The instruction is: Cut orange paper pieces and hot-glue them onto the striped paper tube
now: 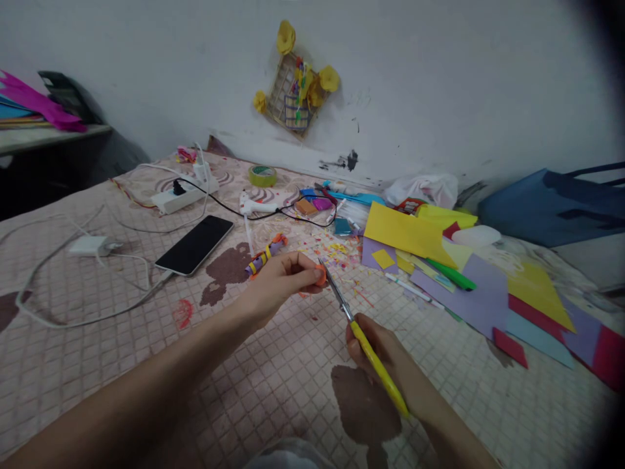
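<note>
Between the thumb and fingers of my left hand (288, 280) is a small piece of orange paper (320, 275). My right hand (385, 348) grips a pair of scissors (374, 358) with yellow handles, its fingers partly hidden behind them. The metal blades point up and left, their tips right beside the orange paper; whether they touch it I cannot tell. Just beyond my left hand lies a purple paper roll (266, 255) with yellow stripes and orange ends. Tiny colored paper scraps (336, 249) are scattered past my fingertips.
To the left lie a phone (195, 245) on a cable, a white charger (90, 245) and a power strip (185, 195). A glue gun (258, 206) and a tape roll (262, 175) sit behind. Colored paper sheets (469, 286) and a marker (415, 290) spread over the right.
</note>
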{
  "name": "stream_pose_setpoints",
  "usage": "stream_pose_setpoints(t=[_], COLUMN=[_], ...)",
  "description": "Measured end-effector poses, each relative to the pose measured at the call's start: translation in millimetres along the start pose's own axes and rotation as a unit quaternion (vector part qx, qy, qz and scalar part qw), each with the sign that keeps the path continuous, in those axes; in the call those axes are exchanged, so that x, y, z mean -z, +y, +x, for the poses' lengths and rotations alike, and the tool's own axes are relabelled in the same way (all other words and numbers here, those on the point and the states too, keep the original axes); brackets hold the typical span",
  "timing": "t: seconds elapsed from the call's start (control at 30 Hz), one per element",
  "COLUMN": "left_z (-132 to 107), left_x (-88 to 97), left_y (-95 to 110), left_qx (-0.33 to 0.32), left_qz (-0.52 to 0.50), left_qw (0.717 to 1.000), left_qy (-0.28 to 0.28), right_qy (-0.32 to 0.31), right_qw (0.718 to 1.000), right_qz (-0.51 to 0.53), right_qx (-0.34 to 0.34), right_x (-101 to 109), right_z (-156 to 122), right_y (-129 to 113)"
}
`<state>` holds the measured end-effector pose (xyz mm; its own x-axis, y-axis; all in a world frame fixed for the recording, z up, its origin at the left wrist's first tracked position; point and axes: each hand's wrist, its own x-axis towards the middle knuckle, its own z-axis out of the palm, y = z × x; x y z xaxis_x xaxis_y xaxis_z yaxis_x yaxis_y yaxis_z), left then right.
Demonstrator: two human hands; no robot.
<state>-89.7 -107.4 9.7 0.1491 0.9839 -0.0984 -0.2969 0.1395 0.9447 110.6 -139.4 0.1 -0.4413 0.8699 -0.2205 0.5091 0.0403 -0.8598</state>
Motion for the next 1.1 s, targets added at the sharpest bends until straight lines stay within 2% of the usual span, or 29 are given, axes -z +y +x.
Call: stream_pose_setpoints(t=[0.27,0.47,0.77,1.1], left_z=[-0.1,-0.1,-0.2,-0.1], left_x=[-0.5,-0.3,0.1,1.3], left_y=[0.9,1.9,3.0,3.3], left_qx=[0.001,-0.004,-0.008,-0.008], left_qz=[0.001,0.003,0.006,-0.006], left_qw=[1.000,1.000,1.000,1.000], left_qy=[0.003,0.002,0.005,0.010], right_qy=[-0.001,0.012,0.007,0.013], right_qw=[1.000,0.999,1.000,0.999], right_qz=[-0.005,-0.036,-0.015,-0.044], right_qx=[-0.005,0.019,0.012,0.011], right_x=[0.7,2.3,2.7,2.2], right_z=[-0.8,-0.2,-1.5,-0.1], right_y=[-0.6,2.3,6.0,6.2])
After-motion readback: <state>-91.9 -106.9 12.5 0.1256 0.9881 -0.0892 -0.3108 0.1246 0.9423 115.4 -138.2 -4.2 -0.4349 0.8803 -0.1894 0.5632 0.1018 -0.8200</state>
